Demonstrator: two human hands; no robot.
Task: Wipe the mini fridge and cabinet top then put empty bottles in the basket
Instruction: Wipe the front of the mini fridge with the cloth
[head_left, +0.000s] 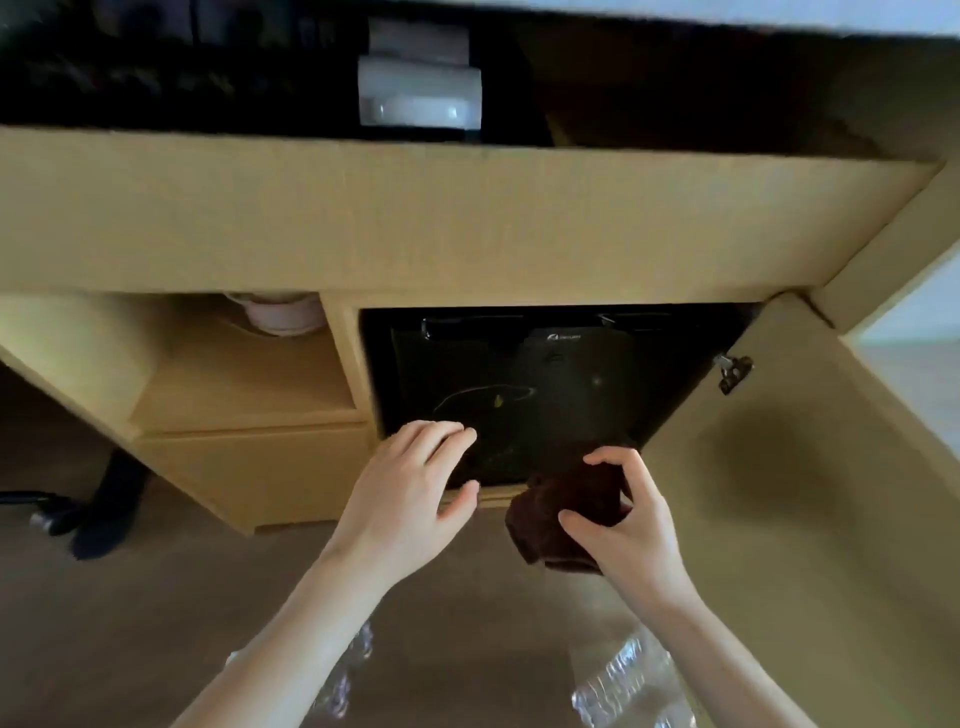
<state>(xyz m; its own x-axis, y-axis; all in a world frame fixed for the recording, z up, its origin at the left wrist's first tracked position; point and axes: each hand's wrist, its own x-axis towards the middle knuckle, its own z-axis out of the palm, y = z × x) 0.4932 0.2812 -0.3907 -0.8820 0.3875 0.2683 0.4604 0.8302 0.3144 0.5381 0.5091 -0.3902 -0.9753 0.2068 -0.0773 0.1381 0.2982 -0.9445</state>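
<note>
A black mini fridge (545, 384) sits inside a tan wooden cabinet (415, 218), its door facing me. My left hand (410, 493) is spread open at the fridge's lower left edge, fingertips on the door. My right hand (623, 514) grips a dark brown cloth (566, 514) just below the fridge's lower right corner. Clear plastic bottles (623, 680) lie on the floor under my forearms, and a further clear bottle (353, 665) lies beneath my left forearm.
The cabinet door (805, 493) stands swung open on the right, with a metal hinge (732, 371). An open shelf (244, 384) to the left holds a white cup (283, 314). A white object (418, 93) rests on the dark cabinet top. Dark chair legs (104, 514) stand at far left.
</note>
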